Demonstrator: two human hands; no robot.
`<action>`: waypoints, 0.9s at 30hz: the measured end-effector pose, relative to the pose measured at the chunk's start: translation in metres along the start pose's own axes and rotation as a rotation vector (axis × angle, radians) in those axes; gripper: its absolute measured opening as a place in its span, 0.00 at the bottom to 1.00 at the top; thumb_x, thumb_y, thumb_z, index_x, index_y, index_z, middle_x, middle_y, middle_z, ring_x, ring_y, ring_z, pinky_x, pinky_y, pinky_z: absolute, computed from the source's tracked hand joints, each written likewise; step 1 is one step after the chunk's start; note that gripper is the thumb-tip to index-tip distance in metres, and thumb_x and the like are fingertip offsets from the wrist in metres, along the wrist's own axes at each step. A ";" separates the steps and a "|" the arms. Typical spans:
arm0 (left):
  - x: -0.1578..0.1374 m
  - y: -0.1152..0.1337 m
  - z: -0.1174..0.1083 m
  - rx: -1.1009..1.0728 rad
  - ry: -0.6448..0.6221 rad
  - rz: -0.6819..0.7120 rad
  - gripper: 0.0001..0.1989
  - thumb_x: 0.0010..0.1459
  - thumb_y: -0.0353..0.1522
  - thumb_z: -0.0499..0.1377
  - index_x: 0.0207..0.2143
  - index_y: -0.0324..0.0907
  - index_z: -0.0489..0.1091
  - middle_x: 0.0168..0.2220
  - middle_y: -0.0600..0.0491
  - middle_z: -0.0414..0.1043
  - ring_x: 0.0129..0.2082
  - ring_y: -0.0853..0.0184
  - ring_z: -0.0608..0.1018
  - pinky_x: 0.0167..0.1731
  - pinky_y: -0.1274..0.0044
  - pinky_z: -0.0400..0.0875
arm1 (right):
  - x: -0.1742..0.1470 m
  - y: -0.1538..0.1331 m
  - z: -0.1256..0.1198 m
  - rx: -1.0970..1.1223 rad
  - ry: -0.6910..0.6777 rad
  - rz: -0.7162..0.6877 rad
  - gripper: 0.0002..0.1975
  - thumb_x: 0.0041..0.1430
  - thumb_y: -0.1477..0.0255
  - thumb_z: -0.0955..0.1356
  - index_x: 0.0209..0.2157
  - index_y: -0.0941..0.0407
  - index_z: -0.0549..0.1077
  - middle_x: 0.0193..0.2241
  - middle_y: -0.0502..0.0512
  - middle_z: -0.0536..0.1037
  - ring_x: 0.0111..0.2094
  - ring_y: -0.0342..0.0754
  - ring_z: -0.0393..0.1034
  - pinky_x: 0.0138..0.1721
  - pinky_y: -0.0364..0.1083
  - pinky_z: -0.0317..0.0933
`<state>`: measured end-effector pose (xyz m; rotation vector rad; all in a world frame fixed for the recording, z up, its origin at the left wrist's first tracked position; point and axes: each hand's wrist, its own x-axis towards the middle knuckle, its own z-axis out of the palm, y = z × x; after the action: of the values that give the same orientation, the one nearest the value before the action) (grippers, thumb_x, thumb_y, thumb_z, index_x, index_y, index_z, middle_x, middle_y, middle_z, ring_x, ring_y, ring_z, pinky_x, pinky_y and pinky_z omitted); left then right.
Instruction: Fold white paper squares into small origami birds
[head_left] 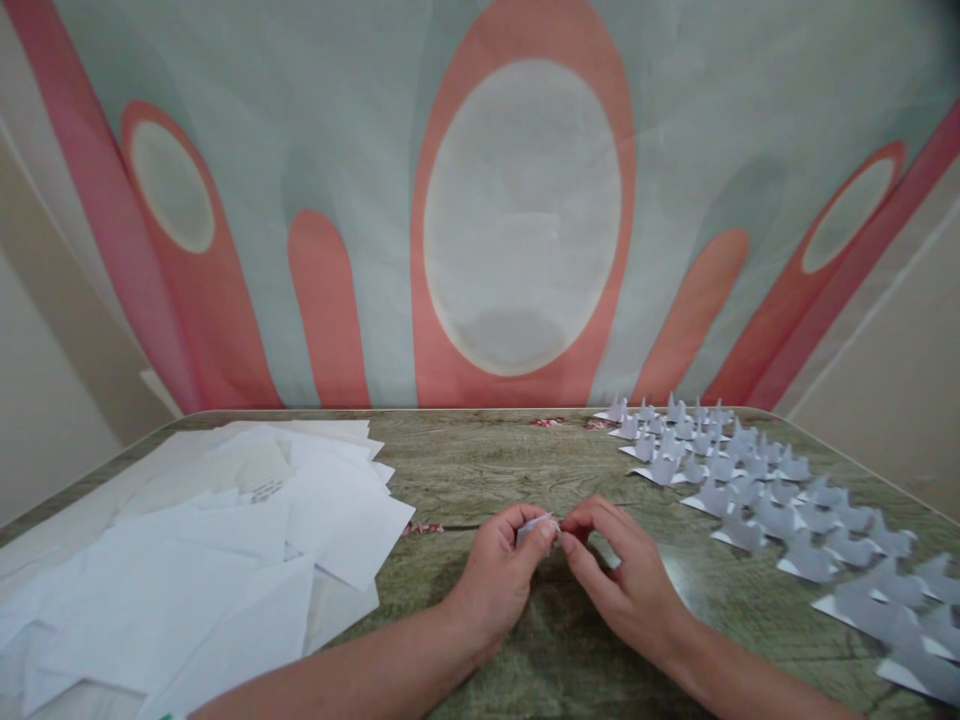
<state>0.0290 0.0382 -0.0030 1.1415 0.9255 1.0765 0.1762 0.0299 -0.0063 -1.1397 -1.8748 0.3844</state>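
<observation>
Over the middle of the table, my left hand [504, 570] is closed around a small piece of folded white paper [531, 528], its thumb pressed on top. My right hand [619, 570] meets it from the other side, thumb and forefinger pinched at the paper's right end. Most of the paper is hidden by the fingers, so its exact shape does not show. Rows of folded white paper birds [739, 528] stand to the right of my right hand. Left of my left hand lies a wide, loose pile of white paper sheets [187, 560].
The wood-grain table [450, 465] reaches back to a wall hanging [360, 120] with coral and pale green shapes. Small red patterned patches [547, 422] show on the tabletop near its back edge. The paper birds run along the right side, front to back.
</observation>
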 end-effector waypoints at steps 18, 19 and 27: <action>0.001 -0.001 0.001 -0.065 0.005 -0.041 0.16 0.50 0.35 0.61 0.40 0.36 0.72 0.37 0.47 0.73 0.36 0.66 0.72 0.40 0.75 0.63 | 0.005 -0.001 -0.002 0.190 -0.014 0.132 0.09 0.59 0.70 0.62 0.26 0.56 0.65 0.24 0.49 0.66 0.28 0.43 0.61 0.31 0.42 0.55; 0.001 -0.002 0.001 -0.081 0.012 -0.043 0.16 0.50 0.35 0.62 0.40 0.36 0.72 0.37 0.47 0.74 0.36 0.66 0.72 0.40 0.75 0.64 | 0.005 0.000 -0.001 0.188 -0.013 0.132 0.09 0.59 0.70 0.62 0.25 0.56 0.65 0.24 0.49 0.66 0.28 0.43 0.61 0.31 0.42 0.55; 0.003 -0.004 0.000 -0.142 0.076 -0.044 0.15 0.47 0.33 0.63 0.38 0.36 0.71 0.35 0.50 0.73 0.34 0.69 0.72 0.38 0.78 0.64 | 0.007 0.006 0.001 0.258 -0.024 0.189 0.13 0.63 0.68 0.58 0.26 0.56 0.65 0.24 0.48 0.64 0.27 0.43 0.59 0.30 0.42 0.54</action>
<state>0.0308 0.0410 -0.0068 0.9648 0.9139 1.1374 0.1776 0.0387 -0.0071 -1.1411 -1.6848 0.7270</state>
